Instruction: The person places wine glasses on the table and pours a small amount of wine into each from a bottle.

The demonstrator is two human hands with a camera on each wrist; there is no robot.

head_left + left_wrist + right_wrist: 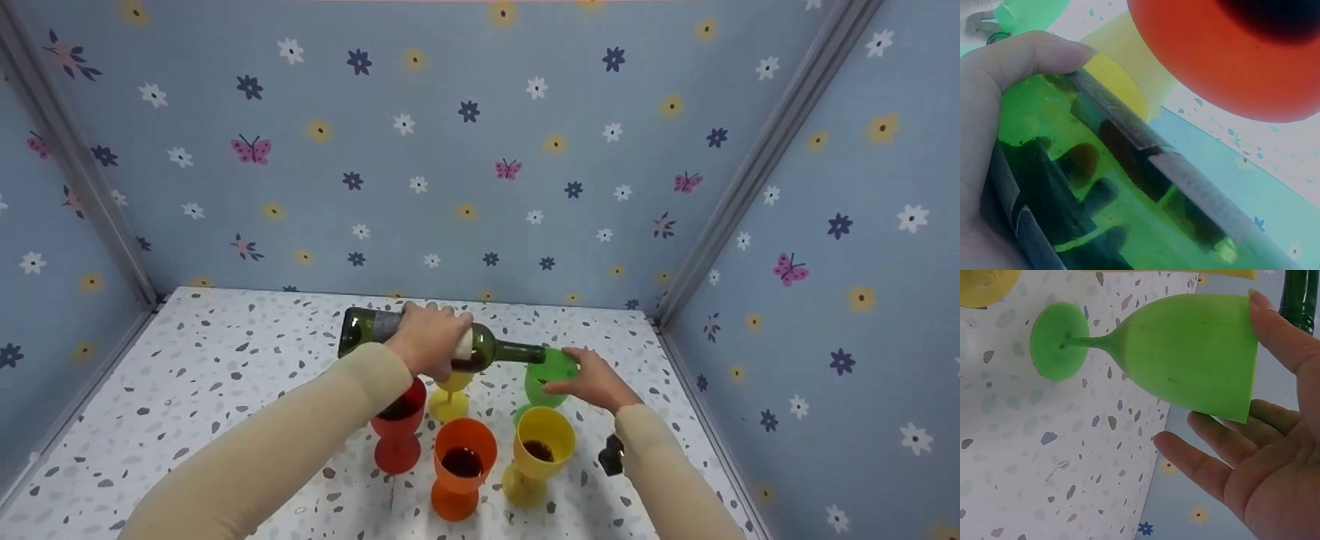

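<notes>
My left hand (pixel 431 337) grips a green glass wine bottle (pixel 484 349) by its labelled body. The bottle lies almost level in the air, its neck pointing right. Its mouth is at the rim of a green plastic goblet (pixel 546 386). Whether liquid is flowing cannot be made out. With thumb and fingers at the rim, my right hand (pixel 592 381) holds that goblet. In the right wrist view the green goblet (pixel 1185 354) has its foot on the speckled tabletop. Dark liquid shows through the bottle glass (pixel 1089 185) in the left wrist view.
Nearer me stand a red goblet (pixel 395 433), an orange goblet (pixel 456 484) and a yellow goblet (pixel 531 474), each with dark liquid inside. Another yellow goblet (pixel 448 405) is partly hidden under the bottle. A small black object (pixel 611 455) shows beside my right sleeve. Flowered walls (pixel 450 150) enclose the speckled table (pixel 247 337).
</notes>
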